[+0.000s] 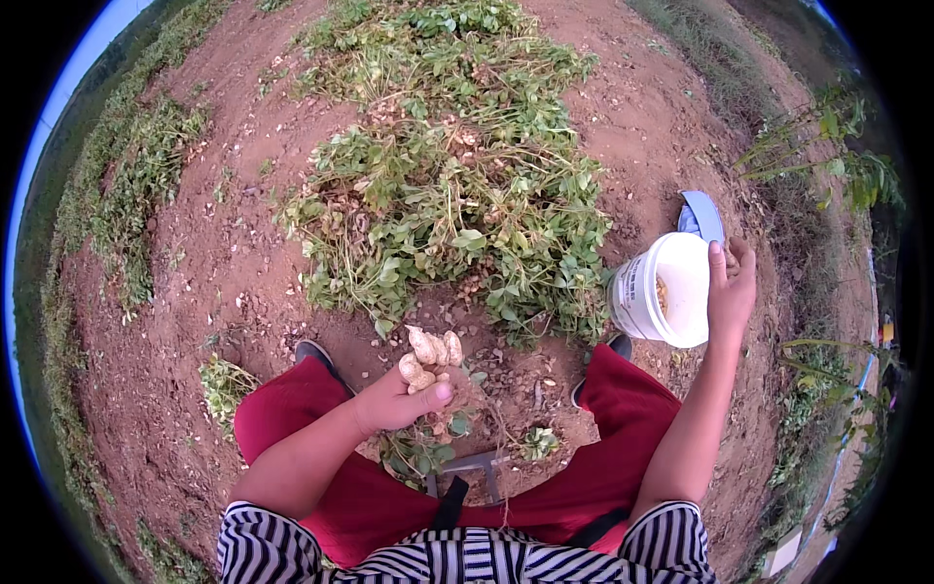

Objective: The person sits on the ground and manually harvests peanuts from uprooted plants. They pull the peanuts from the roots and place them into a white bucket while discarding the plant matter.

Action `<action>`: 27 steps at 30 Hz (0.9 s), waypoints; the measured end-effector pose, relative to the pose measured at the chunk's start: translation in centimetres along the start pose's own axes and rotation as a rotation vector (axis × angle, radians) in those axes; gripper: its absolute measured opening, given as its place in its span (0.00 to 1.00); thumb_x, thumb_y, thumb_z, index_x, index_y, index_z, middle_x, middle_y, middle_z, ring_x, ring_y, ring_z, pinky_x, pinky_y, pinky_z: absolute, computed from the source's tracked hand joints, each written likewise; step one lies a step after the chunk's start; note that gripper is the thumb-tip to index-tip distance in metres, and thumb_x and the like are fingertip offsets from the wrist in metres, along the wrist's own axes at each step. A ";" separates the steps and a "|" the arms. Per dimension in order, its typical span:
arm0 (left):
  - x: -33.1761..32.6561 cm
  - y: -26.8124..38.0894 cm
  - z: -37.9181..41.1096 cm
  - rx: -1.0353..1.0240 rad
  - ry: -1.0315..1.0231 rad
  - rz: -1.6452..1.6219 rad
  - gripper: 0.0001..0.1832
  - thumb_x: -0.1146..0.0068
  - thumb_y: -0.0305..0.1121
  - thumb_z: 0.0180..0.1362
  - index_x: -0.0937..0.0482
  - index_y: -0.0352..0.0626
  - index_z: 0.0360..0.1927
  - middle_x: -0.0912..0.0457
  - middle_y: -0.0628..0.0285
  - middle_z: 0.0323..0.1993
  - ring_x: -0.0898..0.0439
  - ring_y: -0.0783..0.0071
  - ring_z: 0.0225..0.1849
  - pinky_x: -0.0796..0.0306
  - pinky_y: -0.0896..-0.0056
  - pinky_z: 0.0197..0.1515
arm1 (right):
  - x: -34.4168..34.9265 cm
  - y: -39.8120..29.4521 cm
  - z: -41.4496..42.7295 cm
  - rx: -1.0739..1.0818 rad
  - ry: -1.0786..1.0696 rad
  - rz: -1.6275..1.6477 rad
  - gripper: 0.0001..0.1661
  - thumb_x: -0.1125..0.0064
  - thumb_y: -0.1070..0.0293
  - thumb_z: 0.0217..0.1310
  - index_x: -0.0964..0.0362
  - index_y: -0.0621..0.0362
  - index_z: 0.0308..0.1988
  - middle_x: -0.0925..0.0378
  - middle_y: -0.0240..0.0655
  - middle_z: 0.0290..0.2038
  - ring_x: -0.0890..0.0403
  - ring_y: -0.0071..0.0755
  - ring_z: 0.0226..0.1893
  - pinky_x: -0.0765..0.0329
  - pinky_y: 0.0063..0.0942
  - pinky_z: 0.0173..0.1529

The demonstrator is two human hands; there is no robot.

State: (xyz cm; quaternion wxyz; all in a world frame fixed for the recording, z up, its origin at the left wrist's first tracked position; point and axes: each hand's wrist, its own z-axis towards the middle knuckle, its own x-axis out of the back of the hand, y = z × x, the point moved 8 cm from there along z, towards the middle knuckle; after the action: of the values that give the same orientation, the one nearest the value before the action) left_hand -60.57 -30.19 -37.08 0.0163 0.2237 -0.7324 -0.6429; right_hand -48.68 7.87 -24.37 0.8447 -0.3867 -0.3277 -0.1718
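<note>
My left hand is closed on a peanut plant, with a cluster of pale peanut pods standing out above its fingers and leaves and roots hanging below. Over the right rim of a white plastic bucket is my right hand, fingers raised and curled; something brownish shows by its fingers, too unclear to name. Some peanuts lie inside the bucket. A large heap of pulled peanut plants lies on the soil in front of my feet.
A light blue object lies just behind the bucket. Between my legs are a metal frame and a small leafy sprig. More plants lie in a row at the left. Grass and tall weeds border the right side.
</note>
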 end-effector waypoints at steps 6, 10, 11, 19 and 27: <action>-2.5 1.8 0.9 0.054 -0.134 0.068 0.16 0.52 0.42 0.63 0.24 0.38 0.41 0.27 0.66 0.31 0.30 0.79 0.36 0.33 0.74 0.41 | -7.5 -3.0 -5.3 -0.080 -0.457 0.415 0.26 0.44 0.60 0.60 0.36 0.67 0.51 0.25 0.42 0.39 0.24 0.29 0.38 0.27 0.26 0.43; -3.7 0.6 1.6 0.056 -0.230 0.081 0.16 0.51 0.42 0.62 0.26 0.39 0.44 0.27 0.67 0.31 0.30 0.80 0.35 0.32 0.75 0.41 | -12.2 -13.1 -17.2 -0.044 -1.396 0.959 0.30 0.48 0.51 0.61 0.39 0.60 0.55 0.25 0.34 0.37 0.27 0.19 0.33 0.30 0.19 0.40; -3.7 0.1 1.6 0.051 -0.235 0.065 0.16 0.51 0.42 0.62 0.28 0.40 0.45 0.28 0.68 0.31 0.30 0.80 0.35 0.33 0.76 0.40 | -12.3 -15.1 -19.4 0.040 -1.561 0.996 0.33 0.48 0.48 0.60 0.40 0.60 0.56 0.25 0.33 0.36 0.27 0.20 0.35 0.29 0.20 0.41; -3.7 -1.6 1.9 0.013 -0.263 -0.008 0.16 0.53 0.44 0.63 0.33 0.42 0.42 0.31 0.71 0.31 0.32 0.82 0.33 0.34 0.77 0.36 | -12.6 -17.6 -21.5 0.156 -1.440 1.106 0.15 0.40 0.60 0.56 0.26 0.60 0.37 0.22 0.32 0.28 0.24 0.20 0.29 0.27 0.23 0.33; -2.3 0.1 2.3 -0.007 -0.018 0.032 0.28 0.52 0.52 0.60 0.35 0.38 0.53 0.29 0.64 0.45 0.31 0.76 0.47 0.35 0.72 0.51 | -9.9 -17.5 -18.7 0.226 -0.812 0.972 0.08 0.40 0.67 0.55 0.26 0.60 0.31 0.23 0.36 0.23 0.23 0.27 0.21 0.28 0.23 0.27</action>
State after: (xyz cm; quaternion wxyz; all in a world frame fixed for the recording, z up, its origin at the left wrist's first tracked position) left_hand -59.26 -27.24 -36.82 0.0209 0.2059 -0.7336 -0.6473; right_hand -57.56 -17.38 -30.82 0.6704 -0.4340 -0.4250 0.4262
